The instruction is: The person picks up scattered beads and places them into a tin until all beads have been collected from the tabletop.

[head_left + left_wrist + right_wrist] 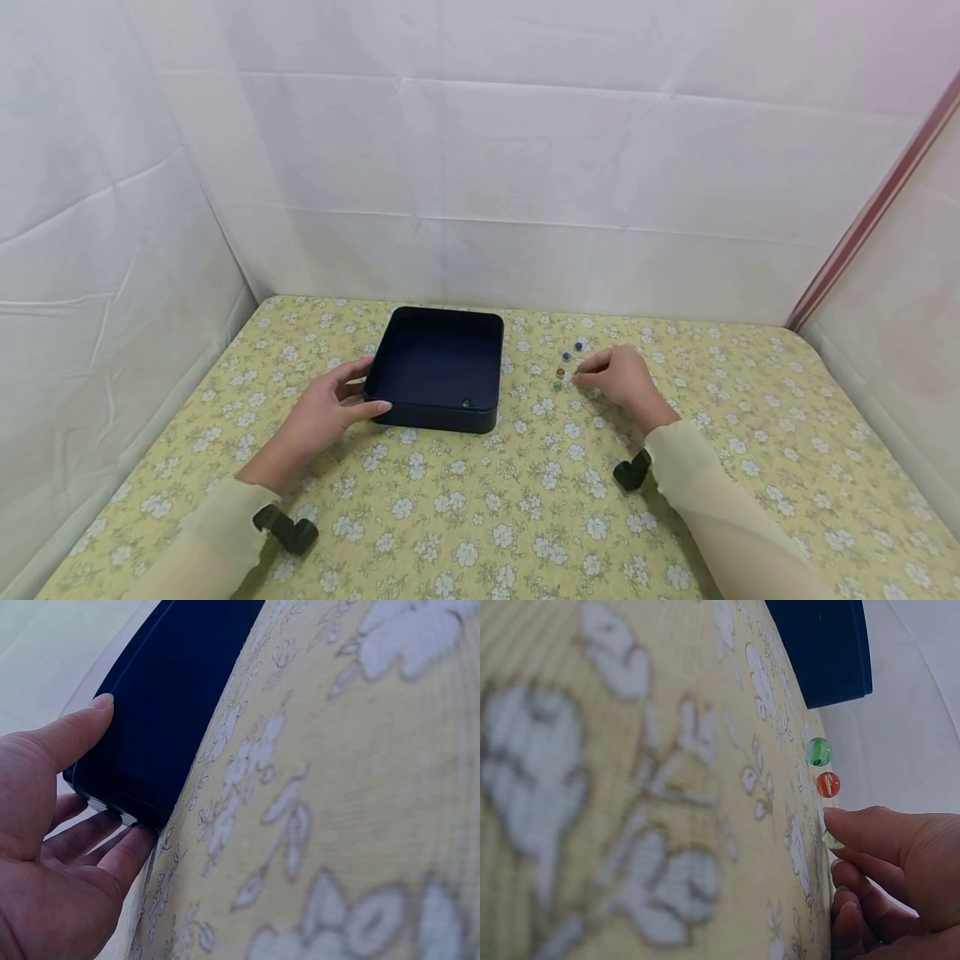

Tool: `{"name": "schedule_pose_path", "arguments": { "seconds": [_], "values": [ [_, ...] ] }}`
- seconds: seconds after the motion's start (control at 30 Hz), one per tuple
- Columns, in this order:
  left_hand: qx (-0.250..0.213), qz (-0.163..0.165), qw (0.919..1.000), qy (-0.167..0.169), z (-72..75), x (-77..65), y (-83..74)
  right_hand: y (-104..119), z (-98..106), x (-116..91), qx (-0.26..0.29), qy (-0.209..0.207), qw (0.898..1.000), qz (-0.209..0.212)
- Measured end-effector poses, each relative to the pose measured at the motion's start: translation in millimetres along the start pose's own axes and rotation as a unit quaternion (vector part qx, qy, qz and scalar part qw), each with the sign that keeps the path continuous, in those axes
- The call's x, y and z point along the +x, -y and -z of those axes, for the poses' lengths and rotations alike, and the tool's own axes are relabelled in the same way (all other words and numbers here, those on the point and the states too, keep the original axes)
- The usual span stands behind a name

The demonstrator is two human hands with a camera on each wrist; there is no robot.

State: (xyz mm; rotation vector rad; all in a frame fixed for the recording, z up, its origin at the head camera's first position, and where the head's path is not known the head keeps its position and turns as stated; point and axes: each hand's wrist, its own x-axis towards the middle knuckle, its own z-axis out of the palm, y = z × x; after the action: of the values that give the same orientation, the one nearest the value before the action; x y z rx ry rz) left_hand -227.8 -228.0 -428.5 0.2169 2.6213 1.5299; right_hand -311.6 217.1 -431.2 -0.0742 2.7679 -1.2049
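Observation:
My left hand (324, 410) holds a square dark blue box (435, 417) at its near left corner. Its thumb lies on the front wall, and the fingers (126, 855) bend against the side. One small yellowish marble (466, 402) sits inside the box by the front wall. To the right of the box, my right hand (621, 383) pinches a clear yellow-green marble (832, 841) between thumb and fingertips, close over the cloth. Just beside those fingertips lie a green marble (819, 751) and an orange-red marble (828, 784).
Farther back on the cloth are two blue marbles, a nearer one (566, 357) and a farther one (578, 346). A yellow flowered cloth (465, 517) covers the table. White hanging sheets (525, 158) stand behind and at both sides.

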Motion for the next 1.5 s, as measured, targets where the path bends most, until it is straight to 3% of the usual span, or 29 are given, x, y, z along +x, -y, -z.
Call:
{"name": "schedule_pose_path", "arguments": {
  "seconds": [1.03, 1.5],
  "values": [
    [-0.007, -0.007, 1.0000, 0.000, 0.2, 0.0, -1.3, -1, 2, -7, 0.018, -0.004, 1.000, 0.005],
    [-0.008, -0.002, 1.0000, 0.000, -0.5, 1.9, 2.3, 5, -1, -14, 0.033, -0.011, 0.999, 0.040]
  ]
}}
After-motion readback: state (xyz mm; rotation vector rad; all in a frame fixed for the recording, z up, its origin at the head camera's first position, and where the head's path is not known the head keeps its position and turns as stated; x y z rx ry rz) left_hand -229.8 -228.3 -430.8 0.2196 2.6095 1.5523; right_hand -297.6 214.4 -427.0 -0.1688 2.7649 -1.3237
